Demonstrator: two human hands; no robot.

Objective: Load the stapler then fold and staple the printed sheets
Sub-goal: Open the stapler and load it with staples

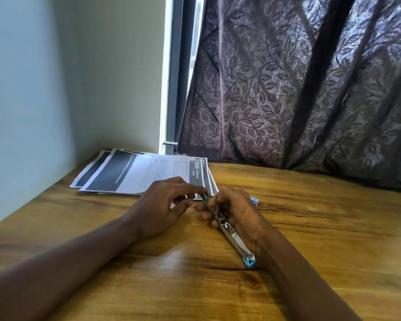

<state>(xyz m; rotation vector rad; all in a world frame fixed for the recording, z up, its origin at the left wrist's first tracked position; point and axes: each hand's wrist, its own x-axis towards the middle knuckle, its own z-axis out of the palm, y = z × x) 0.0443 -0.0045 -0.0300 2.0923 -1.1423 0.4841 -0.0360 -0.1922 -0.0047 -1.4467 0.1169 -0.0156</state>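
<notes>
Now the right hand (239,212) grips the stapler (229,230) over the tabletop (322,228), its blue end pointing back and right. The left hand (162,205) pinches its far tip. Printed sheets (134,172) lie by the left wall (33,112), with open room on the right.

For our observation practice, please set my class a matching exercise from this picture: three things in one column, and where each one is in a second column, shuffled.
Things:
1 stapler
2 printed sheets
3 curtain

Places:
A hanging behind the table
B gripped in the right hand
C lying on the table near the wall

Pairs: 1-B, 2-C, 3-A.
</notes>
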